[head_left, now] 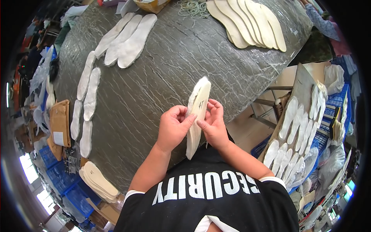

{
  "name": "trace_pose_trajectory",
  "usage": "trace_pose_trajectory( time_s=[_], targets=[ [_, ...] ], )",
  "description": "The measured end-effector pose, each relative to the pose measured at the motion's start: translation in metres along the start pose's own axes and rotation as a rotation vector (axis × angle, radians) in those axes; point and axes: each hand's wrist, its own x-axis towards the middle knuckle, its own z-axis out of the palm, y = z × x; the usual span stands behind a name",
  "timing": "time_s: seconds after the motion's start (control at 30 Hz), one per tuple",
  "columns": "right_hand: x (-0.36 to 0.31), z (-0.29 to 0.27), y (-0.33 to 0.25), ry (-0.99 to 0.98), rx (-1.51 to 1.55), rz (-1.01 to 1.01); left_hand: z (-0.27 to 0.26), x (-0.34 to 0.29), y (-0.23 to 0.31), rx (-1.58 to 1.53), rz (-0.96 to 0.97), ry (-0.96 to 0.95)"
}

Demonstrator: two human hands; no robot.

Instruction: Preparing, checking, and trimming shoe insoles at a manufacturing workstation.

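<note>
Above the near side of the dark table (143, 96), I hold a cream insole (199, 104) with a fluffy white layer along its left edge. It stands roughly upright with its long side pointing away from me, and a small dark mark shows on its smooth face. My left hand (174, 127) grips it from the left, thumb on the cream face. On the opposite edge, my right hand (213, 124) pinches it, thumb in front and fingers curled behind. The layers look slightly parted near the far tip.
Fluffy white insoles (133, 40) lie on the table's far left, more (92, 94) along its left edge. Cream insoles (247, 23) fan out at the far right, others (98, 181) pile up near left. A board of white insoles (288, 127) stands at right beside blue crates (330, 112).
</note>
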Motion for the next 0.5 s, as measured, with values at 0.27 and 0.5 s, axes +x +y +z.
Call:
trace_pose_trajectory(
  time_s=[0.27, 0.5],
  targets=[
    [0.031, -0.032, -0.037, -0.103, 0.115, 0.146, -0.01, -0.008, 0.016, 0.309, 0.103, -0.122],
    [0.022, -0.031, -0.043, -0.125, 0.177, 0.212, -0.002, 0.003, 0.025, 0.154, 0.31, -0.122]
  ],
)
